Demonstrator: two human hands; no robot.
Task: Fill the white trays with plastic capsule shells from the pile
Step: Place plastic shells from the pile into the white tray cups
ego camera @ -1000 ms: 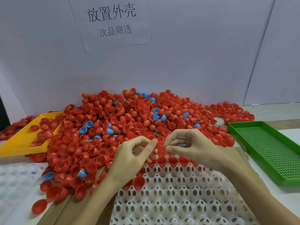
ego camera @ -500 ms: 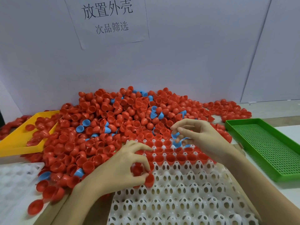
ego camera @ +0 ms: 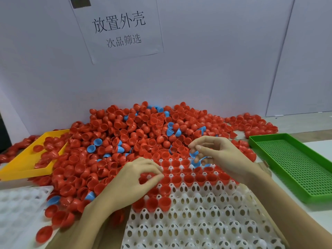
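1. A large pile of capsule shells (ego camera: 136, 141), mostly red with a few blue, lies heaped on the desk (ego camera: 316, 148) against the pale back wall.
2. A white tray (ego camera: 206, 221) with rows of egg-shaped pockets sits at the near middle of the desk, its far edge touching the pile.
3. The far rows of this tray already hold red shells standing open side up; two more red shells stand in a nearer row, and the near pockets hold none.
4. The left hand (ego camera: 136, 184) hovers over the tray's far left part, fingers curled in, thumb and fingertips pinching a red shell (ego camera: 143, 179).
5. The right hand (ego camera: 215, 153) is over the tray's far right corner, fingers bent round several blue shells (ego camera: 195, 155) that it holds.
6. A second white tray (ego camera: 18, 209) lies at the near left, partly out of view, with loose shells spilled along its edge.
7. A yellow tray (ego camera: 23, 164) rests tilted at the left of the pile, with red shells in it.
8. A green perforated tray (ego camera: 294, 164) lies at the right, apart from the pile.
9. A paper sign (ego camera: 118, 27) with printed characters hangs on the wall above.
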